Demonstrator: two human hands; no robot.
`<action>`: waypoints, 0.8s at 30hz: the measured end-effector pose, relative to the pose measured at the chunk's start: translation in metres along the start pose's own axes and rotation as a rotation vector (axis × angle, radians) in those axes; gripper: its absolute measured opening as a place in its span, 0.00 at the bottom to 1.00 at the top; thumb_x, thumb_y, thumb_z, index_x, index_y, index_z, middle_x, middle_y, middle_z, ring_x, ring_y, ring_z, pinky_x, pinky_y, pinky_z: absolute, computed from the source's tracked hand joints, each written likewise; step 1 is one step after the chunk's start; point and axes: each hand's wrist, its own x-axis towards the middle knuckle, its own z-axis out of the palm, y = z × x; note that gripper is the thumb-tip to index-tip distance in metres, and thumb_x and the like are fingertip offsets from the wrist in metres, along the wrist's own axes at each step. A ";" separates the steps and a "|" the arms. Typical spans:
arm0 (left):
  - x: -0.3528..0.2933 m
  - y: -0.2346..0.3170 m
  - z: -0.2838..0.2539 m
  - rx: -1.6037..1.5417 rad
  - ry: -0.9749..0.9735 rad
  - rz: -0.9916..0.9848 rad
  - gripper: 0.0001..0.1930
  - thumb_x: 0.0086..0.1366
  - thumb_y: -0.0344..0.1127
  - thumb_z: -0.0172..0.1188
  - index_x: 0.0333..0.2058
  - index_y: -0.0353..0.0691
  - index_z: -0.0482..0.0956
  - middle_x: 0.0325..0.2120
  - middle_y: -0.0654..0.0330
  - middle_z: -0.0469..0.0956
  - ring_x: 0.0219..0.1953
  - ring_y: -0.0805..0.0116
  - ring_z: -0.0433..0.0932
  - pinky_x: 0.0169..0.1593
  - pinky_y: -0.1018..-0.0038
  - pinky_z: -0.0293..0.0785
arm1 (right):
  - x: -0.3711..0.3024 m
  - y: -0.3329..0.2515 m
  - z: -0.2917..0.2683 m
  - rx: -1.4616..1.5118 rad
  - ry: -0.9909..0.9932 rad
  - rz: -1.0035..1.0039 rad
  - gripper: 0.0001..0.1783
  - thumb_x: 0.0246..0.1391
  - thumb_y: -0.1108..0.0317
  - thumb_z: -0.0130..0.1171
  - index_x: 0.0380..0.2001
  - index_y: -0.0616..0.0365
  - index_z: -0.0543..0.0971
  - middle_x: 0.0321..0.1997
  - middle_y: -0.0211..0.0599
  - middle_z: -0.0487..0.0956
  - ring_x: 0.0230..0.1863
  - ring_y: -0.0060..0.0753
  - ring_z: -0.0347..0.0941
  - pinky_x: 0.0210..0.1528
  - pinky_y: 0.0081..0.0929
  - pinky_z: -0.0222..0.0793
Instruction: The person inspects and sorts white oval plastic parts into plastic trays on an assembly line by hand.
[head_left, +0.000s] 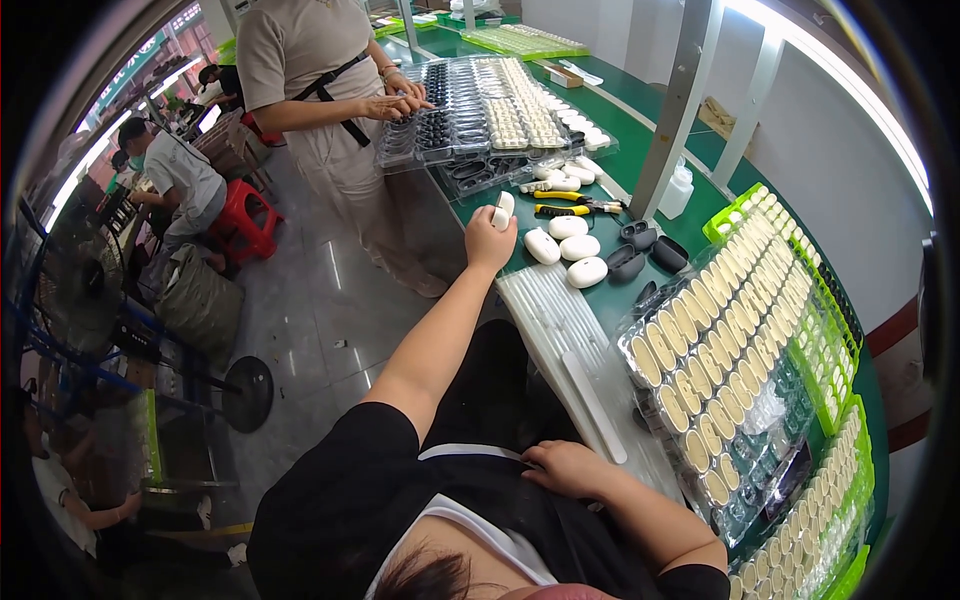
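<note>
My left hand reaches out over the near edge of the green table, closed round a small white earbud case. Part of the case is hidden by the fingers. Just right of it lie several white rounded earbud cases and several black ones. Beyond these are pliers with yellow-and-black handles. My right hand rests against my black clothing at the waist, its fingers loosely bent and lying on the cloth, with nothing visible in it.
At right, a clear tray holds rows of cream oval parts, with green trays beside it. Translucent sheeting covers the near table edge. A metal post and a bottle stand behind. Across, a person handles stacked trays.
</note>
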 end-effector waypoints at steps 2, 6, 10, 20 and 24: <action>0.001 -0.001 0.000 -0.003 0.002 0.000 0.14 0.50 0.37 0.64 0.24 0.33 0.70 0.28 0.48 0.73 0.32 0.45 0.73 0.35 0.60 0.70 | 0.001 0.000 -0.001 0.004 -0.003 0.001 0.18 0.55 0.57 0.52 0.40 0.61 0.76 0.39 0.48 0.76 0.45 0.50 0.72 0.49 0.39 0.68; 0.002 -0.003 0.000 0.005 -0.005 -0.009 0.13 0.50 0.36 0.64 0.24 0.34 0.70 0.28 0.50 0.73 0.32 0.47 0.73 0.35 0.60 0.70 | 0.001 0.000 0.000 -0.002 0.006 0.002 0.18 0.55 0.57 0.52 0.40 0.61 0.76 0.39 0.48 0.76 0.45 0.50 0.72 0.49 0.40 0.68; -0.001 -0.004 0.001 0.004 -0.045 -0.028 0.13 0.50 0.36 0.63 0.24 0.35 0.70 0.29 0.51 0.73 0.33 0.47 0.73 0.35 0.59 0.70 | -0.002 -0.002 0.004 0.009 0.013 0.003 0.18 0.55 0.57 0.52 0.40 0.61 0.75 0.38 0.48 0.76 0.44 0.50 0.72 0.48 0.39 0.68; 0.087 -0.041 -0.019 0.054 0.033 0.073 0.19 0.47 0.40 0.66 0.33 0.32 0.76 0.44 0.49 0.72 0.46 0.52 0.73 0.49 0.65 0.70 | 0.001 0.000 0.000 -0.009 0.019 -0.019 0.18 0.55 0.57 0.53 0.40 0.60 0.75 0.38 0.47 0.76 0.44 0.49 0.73 0.47 0.39 0.69; 0.123 -0.041 -0.026 0.067 0.070 0.002 0.21 0.46 0.41 0.66 0.36 0.31 0.76 0.49 0.48 0.69 0.50 0.52 0.70 0.53 0.66 0.67 | 0.000 0.004 0.003 0.000 0.023 -0.024 0.18 0.55 0.57 0.53 0.40 0.61 0.75 0.38 0.48 0.76 0.43 0.50 0.73 0.47 0.40 0.69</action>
